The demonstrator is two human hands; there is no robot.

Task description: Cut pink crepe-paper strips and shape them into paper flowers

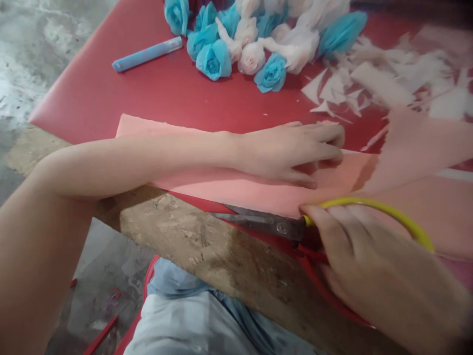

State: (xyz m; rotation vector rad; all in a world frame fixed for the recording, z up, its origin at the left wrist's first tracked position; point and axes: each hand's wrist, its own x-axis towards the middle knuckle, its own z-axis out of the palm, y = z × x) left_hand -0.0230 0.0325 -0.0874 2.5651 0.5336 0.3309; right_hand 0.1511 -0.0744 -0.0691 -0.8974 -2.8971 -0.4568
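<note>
A long strip of pink crepe paper lies across the near edge of a red table. My left hand lies flat on the pink paper, fingers stretched out and pressing it down. My right hand grips scissors with a yellow and a red handle loop. The metal blades point left along the paper's near edge.
A heap of blue and white paper roses sits at the far side. A rolled blue paper tube lies to their left. White paper scraps cover the far right. The table's worn wooden edge is near my lap.
</note>
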